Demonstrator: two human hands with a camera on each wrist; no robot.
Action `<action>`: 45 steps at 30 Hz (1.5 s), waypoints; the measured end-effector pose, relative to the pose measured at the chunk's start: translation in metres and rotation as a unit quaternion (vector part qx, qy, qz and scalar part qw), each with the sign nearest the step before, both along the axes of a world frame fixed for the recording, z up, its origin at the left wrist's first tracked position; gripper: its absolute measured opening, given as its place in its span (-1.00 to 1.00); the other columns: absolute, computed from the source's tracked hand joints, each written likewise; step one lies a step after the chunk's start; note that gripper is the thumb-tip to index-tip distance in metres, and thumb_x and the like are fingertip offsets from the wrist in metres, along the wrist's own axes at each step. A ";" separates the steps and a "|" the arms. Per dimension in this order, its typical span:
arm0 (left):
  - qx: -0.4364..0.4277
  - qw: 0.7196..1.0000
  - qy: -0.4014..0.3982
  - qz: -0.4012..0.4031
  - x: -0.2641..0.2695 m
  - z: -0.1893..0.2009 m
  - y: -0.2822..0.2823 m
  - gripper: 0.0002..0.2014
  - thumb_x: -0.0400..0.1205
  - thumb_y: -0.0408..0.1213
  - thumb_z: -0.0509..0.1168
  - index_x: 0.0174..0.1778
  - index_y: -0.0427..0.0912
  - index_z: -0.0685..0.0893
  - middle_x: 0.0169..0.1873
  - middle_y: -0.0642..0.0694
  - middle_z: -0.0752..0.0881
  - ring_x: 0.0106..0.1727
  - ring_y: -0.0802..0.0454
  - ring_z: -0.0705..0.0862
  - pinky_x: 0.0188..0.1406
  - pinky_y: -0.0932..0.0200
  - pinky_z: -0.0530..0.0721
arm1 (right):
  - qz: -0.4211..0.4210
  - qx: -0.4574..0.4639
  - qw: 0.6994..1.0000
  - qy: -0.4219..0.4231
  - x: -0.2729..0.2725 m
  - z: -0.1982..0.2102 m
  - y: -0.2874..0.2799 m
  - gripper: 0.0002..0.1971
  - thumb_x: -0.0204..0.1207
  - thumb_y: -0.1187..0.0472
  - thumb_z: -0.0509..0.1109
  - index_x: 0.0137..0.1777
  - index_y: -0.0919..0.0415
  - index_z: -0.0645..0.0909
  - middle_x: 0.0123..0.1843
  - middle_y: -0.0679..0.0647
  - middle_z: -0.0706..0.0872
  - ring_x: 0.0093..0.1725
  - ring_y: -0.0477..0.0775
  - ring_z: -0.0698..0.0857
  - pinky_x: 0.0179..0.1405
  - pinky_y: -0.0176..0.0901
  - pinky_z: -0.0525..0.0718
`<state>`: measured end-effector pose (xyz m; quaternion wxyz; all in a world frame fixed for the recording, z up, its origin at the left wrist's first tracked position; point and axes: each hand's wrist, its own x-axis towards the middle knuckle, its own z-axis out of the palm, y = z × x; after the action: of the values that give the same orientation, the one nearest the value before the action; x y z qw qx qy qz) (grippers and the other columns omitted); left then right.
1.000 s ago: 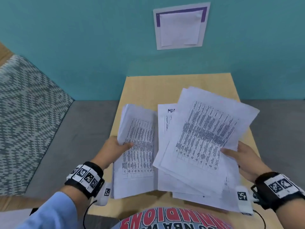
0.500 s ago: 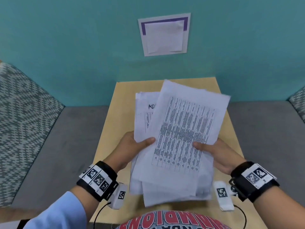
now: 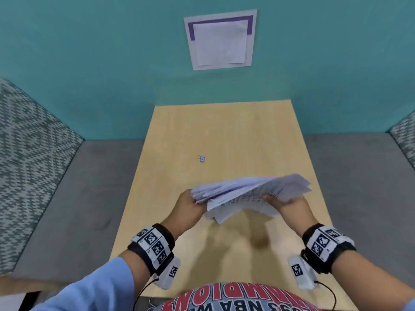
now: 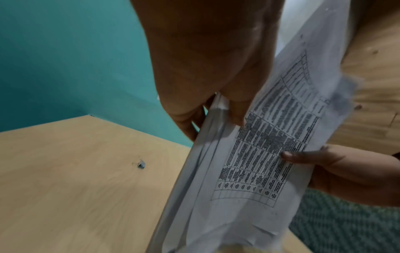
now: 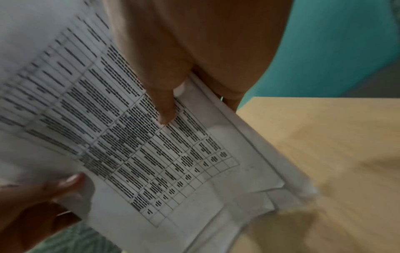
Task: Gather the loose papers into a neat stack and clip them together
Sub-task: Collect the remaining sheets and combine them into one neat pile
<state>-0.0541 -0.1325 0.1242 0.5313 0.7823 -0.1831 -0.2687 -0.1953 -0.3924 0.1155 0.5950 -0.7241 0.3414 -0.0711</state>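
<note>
A bundle of white printed papers (image 3: 244, 194) is held upright on edge above the wooden table (image 3: 224, 135), its sheets uneven at the ends. My left hand (image 3: 189, 207) grips the bundle's left side and my right hand (image 3: 285, 204) grips its right side. In the left wrist view my left hand (image 4: 216, 102) pinches the papers (image 4: 259, 154) with the thumb on the printed face. The right wrist view has my right hand (image 5: 173, 102) with its thumb on the papers (image 5: 151, 145). A small binder clip (image 3: 201, 158) lies alone on the table beyond the bundle; the clip (image 4: 141, 165) also shows in the left wrist view.
The table stands against a teal wall (image 3: 89, 63) that carries a framed sheet (image 3: 221, 40). Grey floor (image 3: 89, 187) lies on both sides, with patterned rugs at the left (image 3: 29, 158) and far right (image 3: 404, 135).
The papers were spread flat, then drawn into one pile between both hands. Now the pile is lifted and tipped on edge, which uncovers the table and the binder clip.
</note>
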 end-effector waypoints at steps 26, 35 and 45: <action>-0.042 0.997 0.039 0.044 0.014 0.023 0.007 -0.89 0.56 -0.45 0.64 -0.04 -0.27 0.90 -0.09 -0.10 0.93 -0.06 0.09 0.84 0.04 0.09 0.74 | 0.014 0.033 0.996 -0.079 -0.002 0.000 -0.001 -0.86 0.45 0.31 0.70 -0.01 0.25 0.88 -0.11 0.05 0.96 0.01 0.12 0.92 -0.18 -0.39 0.76; -0.069 0.996 0.002 0.058 0.015 0.049 0.005 -0.74 0.52 -0.47 0.67 0.09 -0.25 0.85 -0.02 -0.10 0.92 -0.03 0.18 0.83 -0.04 0.34 0.74 | 0.023 0.018 0.991 -0.134 -0.001 0.028 0.000 -0.76 0.43 0.41 0.70 0.07 0.20 0.84 -0.05 -0.03 0.94 -0.14 -0.25 0.86 -0.19 -0.54 0.70; 0.248 0.909 -0.324 -0.089 0.019 0.102 0.001 -0.85 0.62 0.00 0.48 0.09 0.22 0.78 -0.04 0.27 0.88 -0.01 0.15 0.81 -0.06 0.08 0.75 | 0.053 -0.002 0.991 -0.123 0.010 0.029 0.011 -0.85 0.46 0.28 0.69 -0.16 -0.02 0.87 -0.20 -0.12 0.92 -0.16 -0.10 0.86 -0.11 -0.34 0.71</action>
<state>-0.0353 -0.1312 0.2258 0.2059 0.9133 -0.3415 -0.0829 -0.1851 -0.3815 0.1443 0.6339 -0.7280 0.2271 -0.1286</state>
